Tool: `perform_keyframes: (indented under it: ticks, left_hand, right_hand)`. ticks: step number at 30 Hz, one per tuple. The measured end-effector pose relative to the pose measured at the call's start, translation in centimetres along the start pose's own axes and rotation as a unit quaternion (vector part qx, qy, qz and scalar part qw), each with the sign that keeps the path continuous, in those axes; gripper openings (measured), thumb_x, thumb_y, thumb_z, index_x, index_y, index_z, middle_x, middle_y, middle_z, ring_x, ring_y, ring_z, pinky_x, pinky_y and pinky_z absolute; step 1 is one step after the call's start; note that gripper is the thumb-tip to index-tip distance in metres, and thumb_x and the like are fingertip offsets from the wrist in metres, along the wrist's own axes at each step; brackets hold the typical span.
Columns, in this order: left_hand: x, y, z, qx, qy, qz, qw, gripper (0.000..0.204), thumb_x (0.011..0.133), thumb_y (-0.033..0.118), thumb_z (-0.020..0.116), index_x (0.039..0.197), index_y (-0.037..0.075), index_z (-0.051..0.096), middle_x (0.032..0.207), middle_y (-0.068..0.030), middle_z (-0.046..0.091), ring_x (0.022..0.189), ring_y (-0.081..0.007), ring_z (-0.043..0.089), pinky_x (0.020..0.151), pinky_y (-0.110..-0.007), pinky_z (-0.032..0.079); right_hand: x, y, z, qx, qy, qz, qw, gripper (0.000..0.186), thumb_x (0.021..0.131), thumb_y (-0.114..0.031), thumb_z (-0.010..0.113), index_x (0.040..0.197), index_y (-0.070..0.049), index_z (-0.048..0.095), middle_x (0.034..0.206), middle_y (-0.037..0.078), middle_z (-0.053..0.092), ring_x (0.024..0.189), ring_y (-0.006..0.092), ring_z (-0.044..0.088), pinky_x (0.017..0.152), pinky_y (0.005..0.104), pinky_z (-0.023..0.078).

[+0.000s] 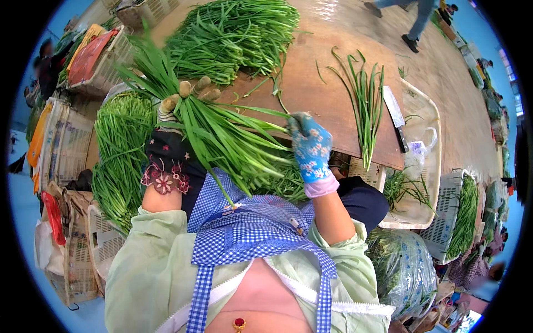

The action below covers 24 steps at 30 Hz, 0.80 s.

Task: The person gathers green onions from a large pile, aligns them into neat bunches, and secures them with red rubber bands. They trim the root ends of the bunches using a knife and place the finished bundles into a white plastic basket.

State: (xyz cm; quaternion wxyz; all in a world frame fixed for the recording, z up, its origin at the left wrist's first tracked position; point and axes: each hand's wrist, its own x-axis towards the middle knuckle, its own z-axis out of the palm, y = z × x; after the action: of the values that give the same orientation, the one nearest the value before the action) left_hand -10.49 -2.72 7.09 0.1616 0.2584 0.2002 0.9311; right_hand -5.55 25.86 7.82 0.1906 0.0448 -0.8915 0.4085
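My left hand (169, 104), in a worn glove with brownish fingertips, is closed around a loose bunch of garlic chives (222, 130). The long flat leaves fan out on both sides of the grip. My right hand (312, 149), in a blue flowered glove with a pink cuff, pinches at the leaf ends on the bunch's right side. Its fingertips are partly hidden. Beyond my hands, a big heap of garlic chives (233, 39) covers the far left of the brown board (311, 72). A smaller sheaf of chives (366, 111) lies at the board's right.
A knife (395, 119) with a black handle lies at the board's right edge. Beside it stands a white plastic crate (433, 133) with a plastic bag and scraps. More chives (119, 150) are piled at my left. A bagged bundle (402, 272) sits at lower right. Someone's legs (420, 25) show beyond.
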Motion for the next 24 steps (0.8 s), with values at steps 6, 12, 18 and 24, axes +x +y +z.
perform_keyframes:
  ticks: [6, 12, 18, 24]
  left_hand:
    - [-2.5, 3.0, -3.3, -0.023, 0.057, 0.063, 0.996, 0.03, 0.087, 0.022, 0.055, 0.11, 0.004, 0.058, 0.141, -0.0155, 0.033, 0.128, -0.038, 0.033, 0.095, -0.06, 0.041]
    - [-2.5, 2.5, -3.8, 0.02, 0.17, 0.083, 0.982, 0.023, 0.083, 0.022, 0.057, 0.095, 0.005, 0.067, 0.131, -0.0174, 0.046, 0.121, -0.0375, 0.043, 0.09, -0.056, 0.045]
    - [-1.6, 1.7, -3.3, -0.024, 0.227, 0.044, 0.973, 0.024, 0.082, 0.022, 0.056, 0.094, 0.004, 0.067, 0.128, -0.0206, 0.049, 0.118, -0.0396, 0.045, 0.088, -0.057, 0.046]
    - [-2.8, 1.6, -4.2, -0.021, 0.255, 0.026, 0.966, 0.021, 0.085, 0.021, 0.057, 0.095, 0.004, 0.065, 0.132, -0.0181, 0.046, 0.122, -0.0362, 0.042, 0.09, -0.055, 0.046]
  right_hand:
    - [-6.1, 9.1, -4.0, -0.275, -0.151, 0.013, 0.949, 0.008, 0.081, -0.022, 0.062, 0.082, -0.014, 0.063, 0.065, 0.007, 0.062, 0.061, 0.0284, 0.062, 0.056, 0.0401, 0.048]
    - [-4.9, 1.3, -3.0, 0.081, -0.122, -0.003, 0.989, 0.037, 0.072, -0.011, 0.072, 0.108, -0.01, 0.064, 0.1, 0.009, 0.066, 0.093, 0.0245, 0.063, 0.081, 0.0336, 0.048]
    - [-2.9, -0.6, 2.5, 0.438, -0.187, 0.305, 0.825, 0.031, 0.078, 0.004, 0.057, 0.109, 0.001, 0.06, 0.099, 0.007, 0.063, 0.092, 0.0135, 0.057, 0.081, 0.0262, 0.045]
    - [-3.7, -0.5, 1.8, 0.431, -0.19, 0.19, 0.861, 0.033, 0.077, 0.005, 0.058, 0.11, 0.0, 0.06, 0.104, 0.007, 0.063, 0.094, 0.0145, 0.058, 0.087, 0.027, 0.044]
